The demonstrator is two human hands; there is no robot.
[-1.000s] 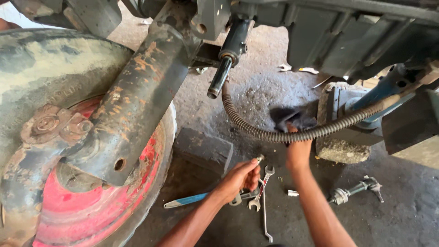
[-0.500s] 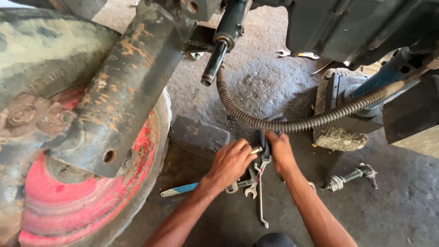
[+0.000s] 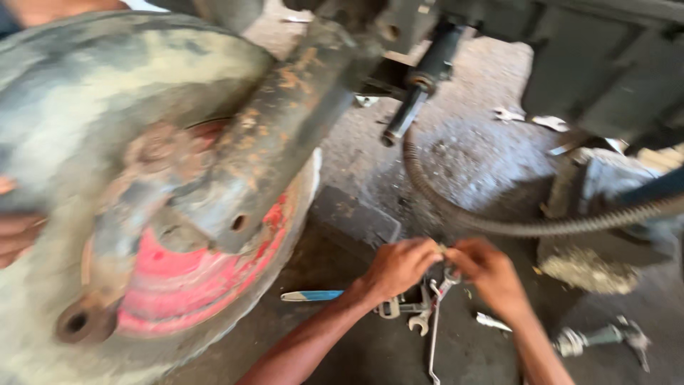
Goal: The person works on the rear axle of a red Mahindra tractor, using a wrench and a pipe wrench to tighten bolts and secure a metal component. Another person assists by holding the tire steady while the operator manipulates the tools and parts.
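My left hand (image 3: 399,267) and my right hand (image 3: 489,274) meet low over the dirty floor, fingertips together. Both are closed on the top end of a thin metal spanner (image 3: 434,324) that hangs down between them. Motion blur hides the exact grip. Other spanners (image 3: 410,311) lie in a small heap just under my left hand. A blue-handled tool (image 3: 311,295) lies on the floor to the left of my left wrist.
A rusty axle beam (image 3: 278,135) and a red and grey wheel hub (image 3: 185,271) fill the left. A ribbed hose (image 3: 499,224) curves just above my hands. A metal fitting (image 3: 598,336) lies at right. Another person's fingers (image 3: 16,239) show at the left edge.
The view has swung right and closer. My hands have drawn together over the spanner heap and lifted the thin spanner's end off the floor.
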